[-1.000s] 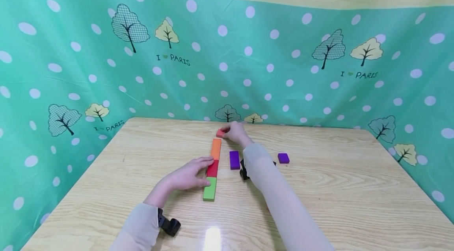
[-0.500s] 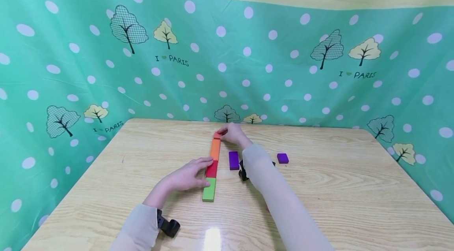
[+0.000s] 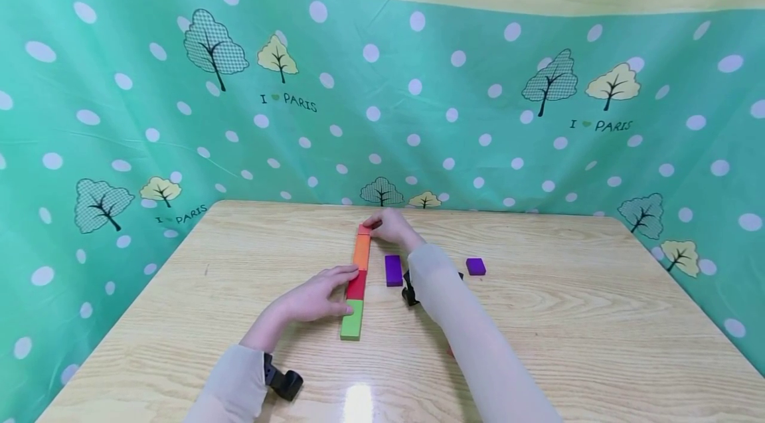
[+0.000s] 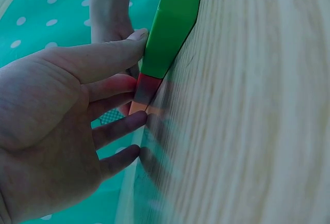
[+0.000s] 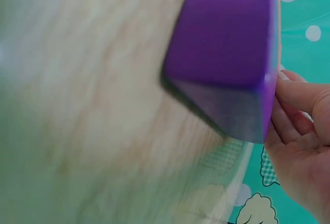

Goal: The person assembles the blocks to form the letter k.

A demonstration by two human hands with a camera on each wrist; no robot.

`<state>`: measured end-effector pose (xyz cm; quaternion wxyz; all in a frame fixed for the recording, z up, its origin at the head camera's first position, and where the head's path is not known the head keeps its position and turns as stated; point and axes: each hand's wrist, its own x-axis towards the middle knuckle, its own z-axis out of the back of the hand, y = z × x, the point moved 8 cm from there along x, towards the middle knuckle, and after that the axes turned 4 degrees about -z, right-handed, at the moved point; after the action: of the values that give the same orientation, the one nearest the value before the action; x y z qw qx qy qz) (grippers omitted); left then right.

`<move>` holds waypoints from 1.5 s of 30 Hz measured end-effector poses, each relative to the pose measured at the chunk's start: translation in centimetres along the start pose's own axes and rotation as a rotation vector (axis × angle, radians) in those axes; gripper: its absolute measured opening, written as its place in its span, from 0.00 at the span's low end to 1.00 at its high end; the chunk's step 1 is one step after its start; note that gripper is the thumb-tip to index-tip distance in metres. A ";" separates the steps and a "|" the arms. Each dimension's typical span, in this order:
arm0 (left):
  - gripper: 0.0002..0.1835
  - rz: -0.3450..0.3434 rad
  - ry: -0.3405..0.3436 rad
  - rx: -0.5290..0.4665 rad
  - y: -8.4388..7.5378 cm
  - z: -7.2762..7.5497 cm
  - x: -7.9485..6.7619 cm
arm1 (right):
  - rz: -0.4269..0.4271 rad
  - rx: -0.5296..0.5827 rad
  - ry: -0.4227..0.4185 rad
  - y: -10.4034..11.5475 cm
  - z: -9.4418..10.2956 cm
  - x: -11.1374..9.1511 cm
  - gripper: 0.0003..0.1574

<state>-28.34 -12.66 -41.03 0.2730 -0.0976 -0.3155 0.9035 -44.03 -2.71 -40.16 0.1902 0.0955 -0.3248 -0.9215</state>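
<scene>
A straight row of blocks runs away from me in the head view: green [image 3: 351,325] nearest, then red [image 3: 356,286], orange [image 3: 361,252] and a small coral-red block [image 3: 362,229] at the far end. My left hand [image 3: 313,295] lies along the row's left side with fingers extended. Its thumb touches the green block, and a fingertip rests where red meets orange. At the far end my right hand [image 3: 392,225] pinches the coral-red block against the orange one. In the right wrist view, a purple block hides this hand's fingertips.
A purple oblong block [image 3: 393,271] lies right of the row, with a smaller purple block [image 3: 475,267] farther right. Something reddish [image 3: 451,351] peeks out beside my right sleeve. A green dotted curtain [image 3: 382,111] hangs behind the wooden table [image 3: 568,317].
My right hand has brought the coral-red block left and slightly nearer, into line at the orange block's far end. The left hand has stayed on the row.
</scene>
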 end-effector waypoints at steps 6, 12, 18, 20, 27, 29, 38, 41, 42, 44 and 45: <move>0.38 0.012 0.000 0.001 0.1 0.0 0.0 | 0.022 -0.011 -0.007 0.1 0.0 0.0 0.18; 0.38 0.008 -0.003 0.000 0.0 0.0 0.0 | 0.055 -0.011 0.000 0.3 0.1 -0.3 0.18; 0.38 0.006 0.001 0.001 -0.1 0.0 0.0 | 0.024 0.023 0.019 0.2 0.6 -1.0 0.21; 0.38 0.011 0.000 -0.004 -0.1 0.0 0.0 | 0.033 0.009 0.028 0.3 0.7 -1.2 0.21; 0.38 0.005 0.005 -0.010 -0.3 0.0 0.0 | 0.048 -0.037 0.048 0.1 1.1 -2.3 0.21; 0.38 0.004 0.007 -0.007 -0.2 0.0 0.0 | 0.037 -0.049 0.054 -0.2 1.3 -2.7 0.21; 0.38 0.000 0.008 0.008 -0.3 0.0 0.0 | 0.002 -0.080 0.064 -1.2 1.9 -4.7 0.23; 0.38 0.004 0.008 0.007 -0.3 -0.1 0.0 | -0.009 -0.088 0.061 -1.6 2.0 -5.3 0.24; 0.38 0.006 0.008 0.006 -0.2 -0.1 0.0 | -0.010 -0.087 0.062 -1.7 2.0 -5.4 0.24; 0.38 0.012 0.006 0.005 -0.1 -0.1 0.0 | -0.005 -0.089 0.062 -1.7 2.0 -5.7 0.25; 0.38 0.016 0.005 0.003 0.0 -0.1 0.0 | 0.001 -0.091 0.061 -1.7 2.1 -5.9 0.25</move>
<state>-28.28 -12.62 -41.08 0.2668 -0.1023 -0.3128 0.9058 -39.77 2.09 -39.30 0.2044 0.1146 -0.2767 -0.9319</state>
